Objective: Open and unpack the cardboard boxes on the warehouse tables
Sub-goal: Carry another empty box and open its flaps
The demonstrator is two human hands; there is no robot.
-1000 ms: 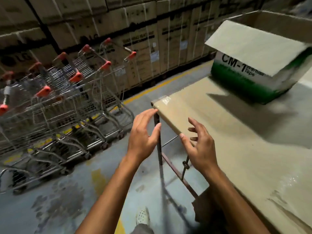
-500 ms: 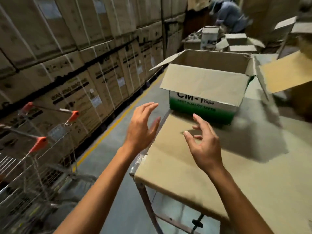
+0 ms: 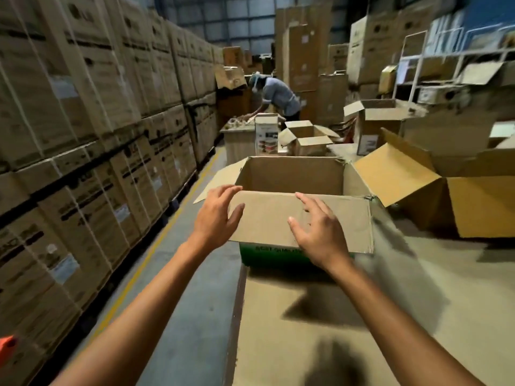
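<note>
An open cardboard box [image 3: 278, 176] with a green base stands on the cardboard-covered table [image 3: 320, 316]. Its near flap [image 3: 267, 215] hangs down toward me and its right flap [image 3: 390, 174] sticks out to the side. My left hand [image 3: 216, 218] hovers at the near flap's left edge with fingers spread and holds nothing. My right hand [image 3: 317, 232] is in front of that flap, fingers loosely spread, also holding nothing. I cannot tell whether either hand touches the flap. The box's inside bottom is hidden.
Another large open box [image 3: 473, 196] lies to the right on the table. More open boxes [image 3: 306, 135] stand on the tables behind, where a person [image 3: 278, 96] bends over. Stacked strapped cartons [image 3: 83, 135] wall the aisle on the left.
My view has swung up from the trolleys and table corner to the open box. Both hands have moved forward from the table edge up to the box's near flap.
</note>
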